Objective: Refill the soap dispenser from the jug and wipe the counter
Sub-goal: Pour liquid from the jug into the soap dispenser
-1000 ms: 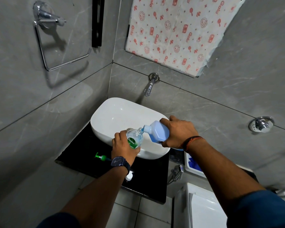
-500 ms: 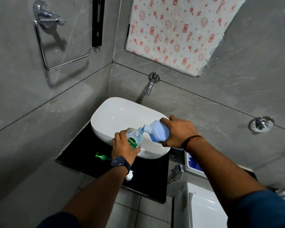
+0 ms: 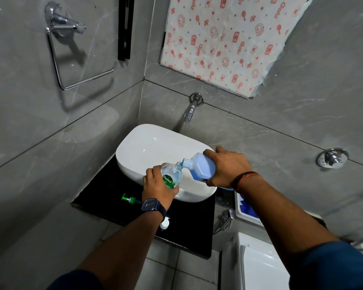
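My left hand [image 3: 158, 188] grips a clear soap dispenser bottle [image 3: 172, 174] with a green label, held over the near rim of the white basin [image 3: 147, 147]. My right hand [image 3: 226, 166] holds a pale jug [image 3: 201, 167] of blue liquid, tipped left so its spout meets the bottle's open neck. A thin blue stream runs into the bottle. The green pump top [image 3: 129, 199] lies on the black counter [image 3: 193, 231] left of my wrist. A white cap [image 3: 165, 223] rests on the counter under my left forearm.
A chrome tap [image 3: 190, 111] juts from the grey tiled wall above the basin. A chrome towel ring [image 3: 71, 59] hangs on the left wall. A white toilet tank [image 3: 260, 266] stands at lower right, with a spray hose [image 3: 224, 219] beside the counter.
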`<state>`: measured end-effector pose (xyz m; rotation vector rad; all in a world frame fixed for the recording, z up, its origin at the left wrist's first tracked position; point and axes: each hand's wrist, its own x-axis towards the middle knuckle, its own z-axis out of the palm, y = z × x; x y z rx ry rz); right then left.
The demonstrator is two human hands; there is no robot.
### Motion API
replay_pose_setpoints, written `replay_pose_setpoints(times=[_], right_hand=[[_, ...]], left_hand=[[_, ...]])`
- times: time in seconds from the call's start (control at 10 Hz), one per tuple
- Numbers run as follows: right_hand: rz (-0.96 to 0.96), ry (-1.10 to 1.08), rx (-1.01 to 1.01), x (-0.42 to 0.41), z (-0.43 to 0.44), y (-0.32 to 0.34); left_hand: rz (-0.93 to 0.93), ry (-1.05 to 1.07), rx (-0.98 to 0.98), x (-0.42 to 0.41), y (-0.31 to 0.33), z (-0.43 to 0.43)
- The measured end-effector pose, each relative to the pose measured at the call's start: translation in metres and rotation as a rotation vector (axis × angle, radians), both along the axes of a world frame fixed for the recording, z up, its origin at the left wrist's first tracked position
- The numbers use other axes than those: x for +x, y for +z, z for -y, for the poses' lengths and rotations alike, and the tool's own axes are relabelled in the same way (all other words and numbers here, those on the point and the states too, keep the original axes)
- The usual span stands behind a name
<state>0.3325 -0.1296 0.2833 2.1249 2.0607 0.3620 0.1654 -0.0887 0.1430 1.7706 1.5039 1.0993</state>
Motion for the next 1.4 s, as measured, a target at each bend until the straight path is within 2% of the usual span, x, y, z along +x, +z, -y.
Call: replay_pose_setpoints(times=[1.4], right_hand=[[0.018,0.014,-0.035,-0.0077,0.0011,0.0083]], left_hand=[[-0.01,0.003,0.004,-0.0068,0.0034,0.0022]])
